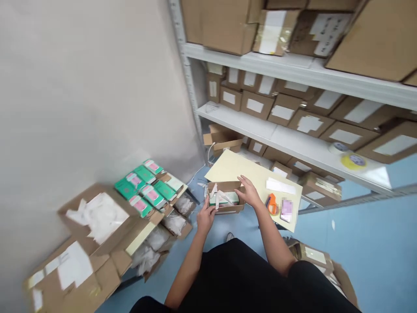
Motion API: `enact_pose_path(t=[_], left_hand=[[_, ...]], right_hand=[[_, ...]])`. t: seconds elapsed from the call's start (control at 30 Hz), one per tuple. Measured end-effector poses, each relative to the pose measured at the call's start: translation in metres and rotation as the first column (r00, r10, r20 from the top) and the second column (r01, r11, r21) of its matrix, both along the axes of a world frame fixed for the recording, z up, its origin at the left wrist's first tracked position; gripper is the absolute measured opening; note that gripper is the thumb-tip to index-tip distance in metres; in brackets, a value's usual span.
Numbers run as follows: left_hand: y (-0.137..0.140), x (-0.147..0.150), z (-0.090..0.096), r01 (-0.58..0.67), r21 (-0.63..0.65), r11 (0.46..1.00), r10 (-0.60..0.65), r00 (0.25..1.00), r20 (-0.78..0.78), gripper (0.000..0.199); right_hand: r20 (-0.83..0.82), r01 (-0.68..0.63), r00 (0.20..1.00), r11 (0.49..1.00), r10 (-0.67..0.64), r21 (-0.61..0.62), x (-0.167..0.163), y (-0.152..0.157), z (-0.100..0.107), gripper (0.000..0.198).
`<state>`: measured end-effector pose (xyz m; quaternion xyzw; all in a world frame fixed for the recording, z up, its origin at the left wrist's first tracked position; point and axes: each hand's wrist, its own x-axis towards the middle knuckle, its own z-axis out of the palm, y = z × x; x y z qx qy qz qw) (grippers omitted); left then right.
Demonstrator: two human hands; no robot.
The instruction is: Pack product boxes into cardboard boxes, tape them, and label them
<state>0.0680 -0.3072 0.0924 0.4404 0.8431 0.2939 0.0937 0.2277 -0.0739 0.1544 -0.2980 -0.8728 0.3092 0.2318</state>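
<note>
A small open cardboard box (230, 212) sits at the near edge of the cream table, in front of my body. Inside it lie a green-and-white packet (233, 198) and crumpled white strips of paper or plastic (221, 194). My left hand (206, 216) grips the box at its left end, thumb near the front corner. Over the right end reaches my right hand (249, 192), with thumb and fingers apart; the thumb is close to the box's inner side. Whether the right fingers press on the cardboard I cannot tell.
On the cream table (224, 167) are an orange tape dispenser (271, 203), a phone-like item (286, 211) and a white paper strip (280, 186). Green boxes (151, 194) and open cartons stand left. Shelves (260, 126) of labelled boxes rise ahead; cartons (316, 256) sit on the floor right.
</note>
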Motion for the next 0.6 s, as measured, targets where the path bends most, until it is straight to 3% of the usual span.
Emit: enact_pose_path(t=[0.13,0.23,0.43,0.6], left_hand=[[0.069,0.015,0.004,0.203,0.006,0.979,-0.203,0.979,-0.026,0.015],[0.107,0.018,0.003,0.314,0.005,0.949,-0.314,0.949,-0.011,0.017],[0.164,-0.007,-0.013,0.336,-0.014,0.942,-0.332,0.937,0.107,0.015],[0.218,-0.047,-0.047,0.416,0.036,0.909,-0.415,0.890,0.190,0.012]], right_hand=[[-0.012,0.193,0.981,0.980,-0.194,-0.049,0.058,0.032,-0.006,0.064],[-0.021,0.293,0.955,0.952,-0.296,-0.092,0.081,0.039,-0.017,0.063],[-0.015,0.438,0.897,0.891,-0.443,-0.124,0.099,0.052,-0.031,0.063],[0.009,0.549,0.834,0.829,-0.551,-0.104,0.087,0.063,-0.024,0.064]])
